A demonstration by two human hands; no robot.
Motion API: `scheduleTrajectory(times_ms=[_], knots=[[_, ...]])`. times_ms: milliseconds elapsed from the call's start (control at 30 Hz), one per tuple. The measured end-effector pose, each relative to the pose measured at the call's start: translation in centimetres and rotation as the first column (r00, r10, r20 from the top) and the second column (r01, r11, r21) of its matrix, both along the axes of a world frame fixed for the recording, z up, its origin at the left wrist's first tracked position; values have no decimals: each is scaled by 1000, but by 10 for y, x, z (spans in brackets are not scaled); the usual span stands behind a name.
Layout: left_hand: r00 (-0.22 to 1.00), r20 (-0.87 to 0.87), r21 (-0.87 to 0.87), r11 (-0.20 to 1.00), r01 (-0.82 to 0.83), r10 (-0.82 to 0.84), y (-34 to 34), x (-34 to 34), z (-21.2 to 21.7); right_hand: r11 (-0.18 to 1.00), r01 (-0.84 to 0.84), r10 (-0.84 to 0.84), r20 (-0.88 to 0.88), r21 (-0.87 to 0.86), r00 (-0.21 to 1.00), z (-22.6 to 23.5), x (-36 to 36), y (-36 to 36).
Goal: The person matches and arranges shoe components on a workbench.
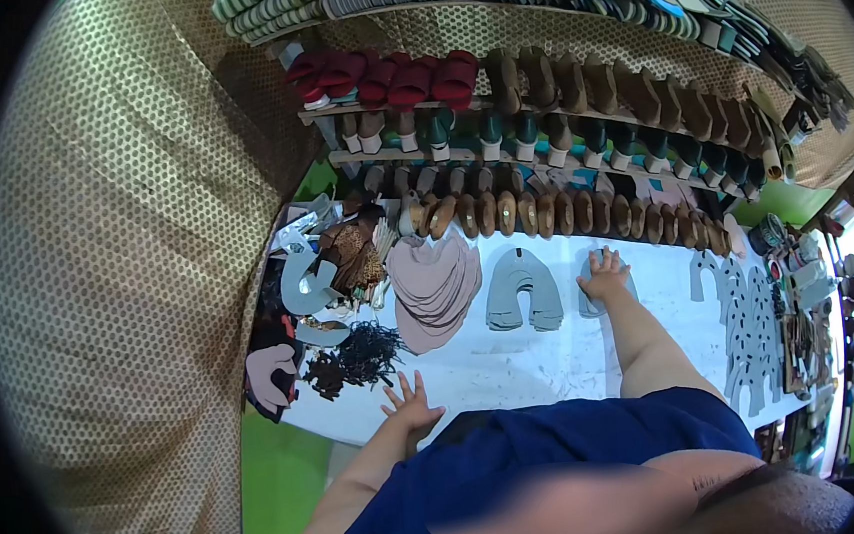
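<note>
We press our right hand [605,275], fingers spread and unclenched, over a plain grey arch-shaped piece [590,306] on the white table [495,367]; our left hand [412,409] splays, released, near its front edge.

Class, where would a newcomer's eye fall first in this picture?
Probably on the red slippers in the upper part, left of centre, their colour vivid beside the brown shoes. The patterned curtain, filling the left side, would likely come next. Then the right hand, spread over a grey piece on the white table.
</note>
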State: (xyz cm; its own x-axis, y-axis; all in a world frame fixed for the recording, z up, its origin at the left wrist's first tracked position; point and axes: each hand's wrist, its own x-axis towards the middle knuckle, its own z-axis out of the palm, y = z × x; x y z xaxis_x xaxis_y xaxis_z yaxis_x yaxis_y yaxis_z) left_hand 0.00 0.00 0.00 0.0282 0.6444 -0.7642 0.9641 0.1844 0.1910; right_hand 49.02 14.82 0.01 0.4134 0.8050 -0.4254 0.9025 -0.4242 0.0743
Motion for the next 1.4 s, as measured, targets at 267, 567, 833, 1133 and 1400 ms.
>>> scheduleTrajectory(times_ms=[267,567,833,1133,1400], knots=[[1000,20,12,1000,-24,24,-1,-10,0,987,-58,82,163,-151,983,49,-37,16],[1000,16,-30,1000,1,-1,0,-5,7,485,-653,715,167,582,679,-18,-214,-22],[1000,27,-15,1000,-8,8,-2,-5,9,315,-846,949,-149,429,278,-35,-213,-121],[996,86,9,999,36,-36,0,-18,5,522,-815,851,-220,252,477,-35,-181,-146],[983,121,19,990,138,-139,11,-30,-32,717,-692,688,-234,80,686,-22,-178,-179]])
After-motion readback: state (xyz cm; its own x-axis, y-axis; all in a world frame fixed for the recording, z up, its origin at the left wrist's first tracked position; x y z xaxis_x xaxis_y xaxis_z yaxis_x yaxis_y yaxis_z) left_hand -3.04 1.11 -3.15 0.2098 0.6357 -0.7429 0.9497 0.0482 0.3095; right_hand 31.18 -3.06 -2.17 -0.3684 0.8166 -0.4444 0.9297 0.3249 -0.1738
